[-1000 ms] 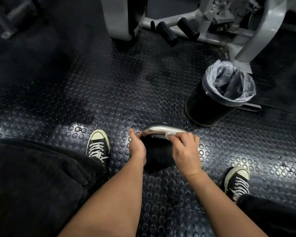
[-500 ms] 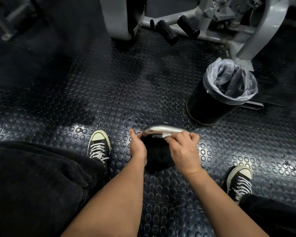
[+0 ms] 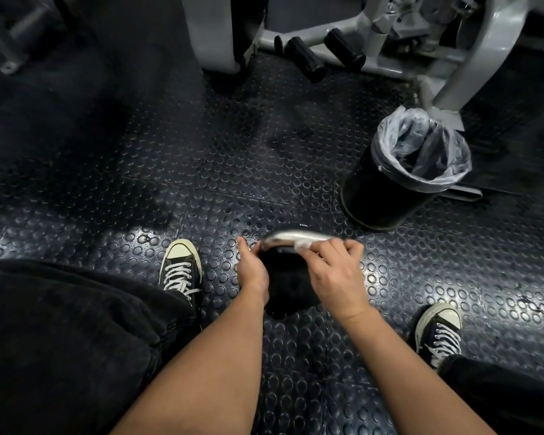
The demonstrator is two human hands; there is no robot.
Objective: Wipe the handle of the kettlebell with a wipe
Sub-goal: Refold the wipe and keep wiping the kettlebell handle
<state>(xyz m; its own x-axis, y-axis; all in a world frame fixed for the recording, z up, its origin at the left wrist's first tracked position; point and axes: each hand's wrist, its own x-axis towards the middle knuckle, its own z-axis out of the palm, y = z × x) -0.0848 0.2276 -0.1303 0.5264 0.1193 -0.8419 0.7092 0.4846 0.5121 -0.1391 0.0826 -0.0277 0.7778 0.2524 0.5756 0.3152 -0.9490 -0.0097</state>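
R hand (image 3: 333,271) covers most of the wipe (image 3: 302,244) & right end of the handle (image 3: 292,236); fingers blurred. Kettlebell (image 3: 288,284) body too dark to read.

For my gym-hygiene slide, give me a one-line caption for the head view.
Right hand rubs a white wipe along the kettlebell handle while the left hand steadies it.

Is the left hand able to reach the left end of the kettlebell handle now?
Probably yes: the left hand rests beside the kettlebell, and the handle end there looks uncovered.
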